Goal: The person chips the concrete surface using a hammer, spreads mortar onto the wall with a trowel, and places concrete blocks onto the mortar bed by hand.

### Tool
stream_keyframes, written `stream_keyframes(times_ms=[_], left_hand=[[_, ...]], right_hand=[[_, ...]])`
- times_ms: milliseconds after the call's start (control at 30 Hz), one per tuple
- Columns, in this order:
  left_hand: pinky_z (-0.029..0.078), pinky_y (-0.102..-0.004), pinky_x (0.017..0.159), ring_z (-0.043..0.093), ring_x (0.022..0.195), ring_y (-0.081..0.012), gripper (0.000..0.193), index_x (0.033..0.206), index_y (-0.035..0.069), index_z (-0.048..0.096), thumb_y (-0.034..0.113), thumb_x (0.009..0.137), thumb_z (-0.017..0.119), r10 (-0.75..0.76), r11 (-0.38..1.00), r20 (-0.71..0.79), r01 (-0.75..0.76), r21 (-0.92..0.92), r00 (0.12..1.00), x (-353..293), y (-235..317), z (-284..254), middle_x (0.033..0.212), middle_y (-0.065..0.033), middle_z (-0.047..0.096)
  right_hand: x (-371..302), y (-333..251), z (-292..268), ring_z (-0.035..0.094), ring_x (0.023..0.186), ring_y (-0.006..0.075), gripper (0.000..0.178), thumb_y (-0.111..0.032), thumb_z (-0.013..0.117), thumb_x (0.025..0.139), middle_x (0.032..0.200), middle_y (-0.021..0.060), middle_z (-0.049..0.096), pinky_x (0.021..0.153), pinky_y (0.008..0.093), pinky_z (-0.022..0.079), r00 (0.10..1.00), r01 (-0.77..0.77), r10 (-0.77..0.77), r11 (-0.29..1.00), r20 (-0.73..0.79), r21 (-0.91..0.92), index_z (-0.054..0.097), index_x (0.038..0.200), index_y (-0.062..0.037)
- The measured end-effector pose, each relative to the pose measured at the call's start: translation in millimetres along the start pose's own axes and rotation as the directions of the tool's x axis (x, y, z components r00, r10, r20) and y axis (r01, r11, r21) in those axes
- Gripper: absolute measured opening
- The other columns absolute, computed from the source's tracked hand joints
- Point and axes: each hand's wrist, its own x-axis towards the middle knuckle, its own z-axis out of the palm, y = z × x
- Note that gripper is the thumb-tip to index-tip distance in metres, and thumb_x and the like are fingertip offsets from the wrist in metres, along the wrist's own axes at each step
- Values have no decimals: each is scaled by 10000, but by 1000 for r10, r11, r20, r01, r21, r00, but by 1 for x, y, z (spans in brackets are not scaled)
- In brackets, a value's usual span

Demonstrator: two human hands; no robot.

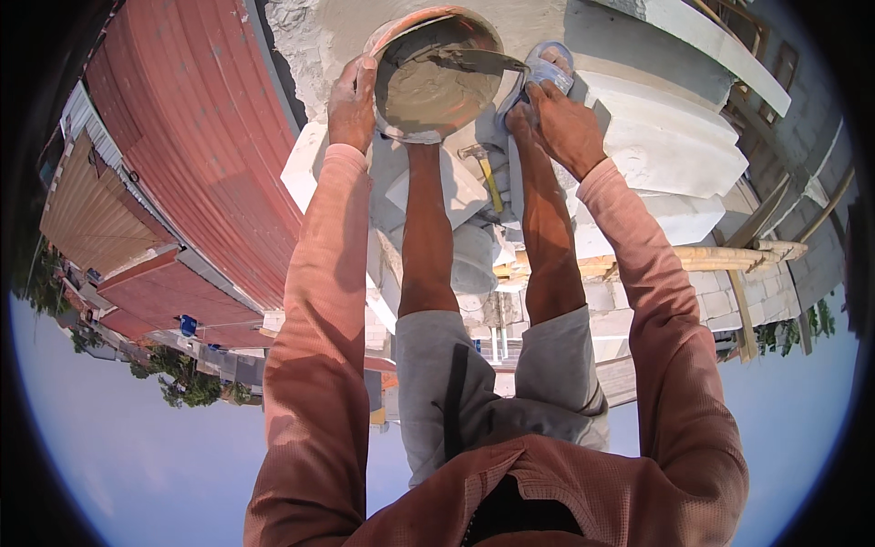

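Observation:
My left hand [353,108] grips the left side of an orange-rimmed bucket [433,13], its thumb at the rim. Wet grey mortar [433,96] lies inside the bucket. A trowel [488,61] reaches over the bucket's right side, its blade at the mortar's surface. My right hand [567,129] is closed on the trowel's handle end, which the fingers mostly hide. Just beyond that hand is my sandalled right foot [554,62]. The bucket covers my left foot.
Between my legs lie a hammer [492,178] with a yellow handle and a grey pail [474,260]. White blocks [670,150] are stacked at the right. Bamboo poles [711,258] run behind them. A red corrugated roof [196,118] lies at the left, past the ledge's edge.

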Motion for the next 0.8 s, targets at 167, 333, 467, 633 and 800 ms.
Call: stream_keyframes(times_ms=[167,333,467,633,800], left_hand=[[361,-331,1053,534,1168,-248,673,1316,15,564,588,974,477,30,995,10,-29,-99,999,0,12,22,1233,-165,608],[366,-343,1048,540,1161,-257,663,1315,11,562,575,982,465,69,995,-22,-70,-65,997,-2,3,15,1227,-158,611],[363,-351,1052,534,1172,-264,666,1327,36,561,592,974,464,-7,996,-34,4,-85,999,13,-15,6,1237,-152,607],[404,-346,1012,537,1140,-223,621,1353,80,544,565,967,508,-166,981,-89,155,-120,982,9,-55,-28,1261,-96,585],[467,-304,899,536,1118,-194,604,1349,115,533,567,949,542,-324,879,-132,246,-409,937,-11,-138,-42,1236,-48,564]], right_hand=[[46,3,65,662,918,409,400,-307,558,933,1107,227,635,847,473,529,997,54,-56,998,56,44,567,1230,-39],[51,-9,91,667,954,387,534,-461,572,928,972,239,699,875,442,509,979,-4,-67,937,191,350,609,1254,-39],[35,30,75,638,716,222,636,-600,611,876,831,151,681,677,338,496,972,-112,-39,792,233,600,672,1162,-35],[16,31,2,480,514,60,592,-573,645,875,719,1,600,457,211,391,906,-299,3,712,423,636,698,1115,-34],[61,53,-46,596,664,132,582,-573,588,913,808,39,652,587,263,473,993,-38,-38,805,116,592,693,1154,-54]])
